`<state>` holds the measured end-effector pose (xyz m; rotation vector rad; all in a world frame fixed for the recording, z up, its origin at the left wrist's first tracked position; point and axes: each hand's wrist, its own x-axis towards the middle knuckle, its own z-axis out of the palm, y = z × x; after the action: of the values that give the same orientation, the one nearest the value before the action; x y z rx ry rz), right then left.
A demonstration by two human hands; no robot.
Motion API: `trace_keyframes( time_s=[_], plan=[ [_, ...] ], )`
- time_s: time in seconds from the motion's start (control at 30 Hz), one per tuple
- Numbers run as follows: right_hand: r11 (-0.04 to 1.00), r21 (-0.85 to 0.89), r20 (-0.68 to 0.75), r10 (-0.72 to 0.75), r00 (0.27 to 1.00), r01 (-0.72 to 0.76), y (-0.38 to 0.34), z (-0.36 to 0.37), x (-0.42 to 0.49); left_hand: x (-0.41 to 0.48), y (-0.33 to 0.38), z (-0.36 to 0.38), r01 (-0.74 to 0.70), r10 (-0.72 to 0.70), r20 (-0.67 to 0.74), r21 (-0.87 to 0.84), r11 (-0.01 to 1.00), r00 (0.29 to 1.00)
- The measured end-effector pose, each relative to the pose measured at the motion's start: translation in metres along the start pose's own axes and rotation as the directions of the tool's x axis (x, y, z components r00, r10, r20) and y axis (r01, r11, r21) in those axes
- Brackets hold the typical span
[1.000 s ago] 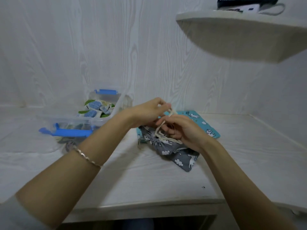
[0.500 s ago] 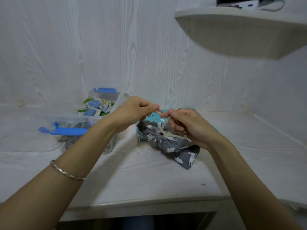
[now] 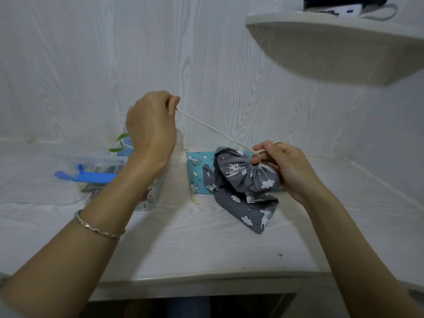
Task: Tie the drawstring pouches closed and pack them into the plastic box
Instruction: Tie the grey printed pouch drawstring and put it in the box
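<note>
1. Left hand [image 3: 151,125] is raised, thumb and fingers pinching the drawstring [image 3: 213,130], which runs taut down to the grey pouch [image 3: 247,180].
2. Right hand [image 3: 286,166] pinches the grey pouch at its gathered neck; the fingers hide any knot.
3. The pouch's lower end rests on the surface [image 3: 206,249], overlapping a teal pouch [image 3: 197,171] that is mostly covered.
4. Plastic box [image 3: 98,160] sits at left, largely behind the left arm; contents unclear.
5. Shelf [image 3: 321,42] is at upper right; the item on it is cut off.
</note>
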<state>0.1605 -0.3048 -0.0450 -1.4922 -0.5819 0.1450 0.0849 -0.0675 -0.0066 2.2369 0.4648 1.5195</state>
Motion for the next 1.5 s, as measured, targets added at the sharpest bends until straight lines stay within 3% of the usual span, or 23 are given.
trace_keyframes(
  time_s=[0.07,0.17,0.23,0.3,0.33,0.4,0.43,0.47,0.63,0.8,0.93,1.0,1.07,1.13,1.17,1.2,1.27,1.33,1.4,1.5],
  plan=[
    [1.000,-0.010,-0.041,0.008,0.999,-0.009,0.000,-0.002,-0.001,0.000,-0.002,-0.001,-0.044,0.044,0.008,0.106,0.993,0.999],
    [1.000,-0.022,-0.022,0.019,1.000,-0.019,-0.001,-0.001,-0.002,-0.005,0.003,0.005,-0.121,0.047,0.244,0.297,0.947,0.969],
    [0.999,-0.017,0.019,0.034,0.999,-0.033,-0.004,0.000,-0.002,-0.012,0.013,0.011,-0.190,0.051,0.383,0.333,0.923,0.922],
    [0.999,-0.017,0.063,0.046,0.997,-0.045,-0.007,0.004,-0.001,-0.021,0.029,0.016,-0.237,0.121,0.460,0.202,0.950,0.880],
    [0.999,-0.021,0.081,0.050,0.995,-0.048,-0.008,0.006,-0.001,-0.026,0.037,0.019,-0.215,0.161,0.509,0.049,0.975,0.845],
    [0.998,-0.043,0.094,0.053,0.994,-0.049,-0.011,0.009,0.000,-0.035,0.049,0.024,-0.003,0.221,0.696,-0.300,0.954,0.683],
    [0.997,-0.055,0.092,0.055,0.994,-0.050,-0.012,0.011,0.001,-0.038,0.053,0.025,0.106,0.254,0.764,-0.387,0.916,0.594],
    [0.997,-0.059,0.087,0.059,0.994,-0.054,-0.013,0.012,0.001,-0.040,0.052,0.025,0.161,0.273,0.789,-0.421,0.893,0.550],
    [0.992,-0.014,0.155,0.123,0.980,-0.123,-0.013,0.012,-0.002,-0.044,0.037,0.026,0.360,0.118,0.794,-0.395,0.845,0.596],
    [0.955,-0.296,0.049,0.012,0.999,0.003,-0.004,0.022,-0.004,-0.046,0.027,0.023,0.432,0.010,0.842,-0.287,0.855,0.539],
    [0.728,-0.628,0.065,-0.304,0.951,0.276,0.006,0.040,-0.009,-0.046,0.025,0.020,0.408,0.024,0.863,-0.263,0.874,0.505],
    [0.609,-0.721,0.125,-0.355,0.926,0.331,0.005,0.042,-0.012,-0.044,0.024,0.017,0.370,0.053,0.871,-0.261,0.891,0.488],
    [0.577,-0.762,0.126,-0.313,0.941,0.294,0.002,0.042,-0.013,-0.042,0.024,0.016,0.320,0.087,0.866,-0.272,0.908,0.492],
    [0.633,-0.751,0.067,-0.210,0.975,0.188,0.001,0.039,-0.010,-0.042,0.026,0.015,0.245,0.117,0.850,-0.276,0.930,0.513],
    [0.709,-0.698,0.026,-0.116,0.993,0.101,0.001,0.037,-0.007,-0.042,0.027,0.016,0.199,0.131,0.841,-0.271,0.942,0.525],
    [0.814,-0.580,0.012,0.001,1.000,0.007,0.002,0.036,-0.004,-0.042,0.029,0.015,0.158,0.143,0.832,-0.266,0.951,0.537],
    [0.955,-0.136,0.091,0.275,0.957,-0.262,0.003,0.032,0.000,-0.042,0.032,0.015,0.104,0.171,0.813,-0.272,0.957,0.556],
    [0.905,0.149,0.187,0.370,0.910,-0.398,0.004,0.028,0.000,-0.041,0.035,0.015,0.062,0.186,0.802,-0.267,0.962,0.567],
    [0.947,0.097,0.151,0.289,0.945,-0.305,0.006,0.027,-0.003,-0.042,0.036,0.017,0.045,0.170,0.813,-0.234,0.971,0.558],
    [0.978,-0.207,-0.038,-0.014,0.999,0.005,0.009,0.031,-0.008,-0.045,0.033,0.020,0.135,0.133,0.831,-0.242,0.961,0.540]
  ],
)
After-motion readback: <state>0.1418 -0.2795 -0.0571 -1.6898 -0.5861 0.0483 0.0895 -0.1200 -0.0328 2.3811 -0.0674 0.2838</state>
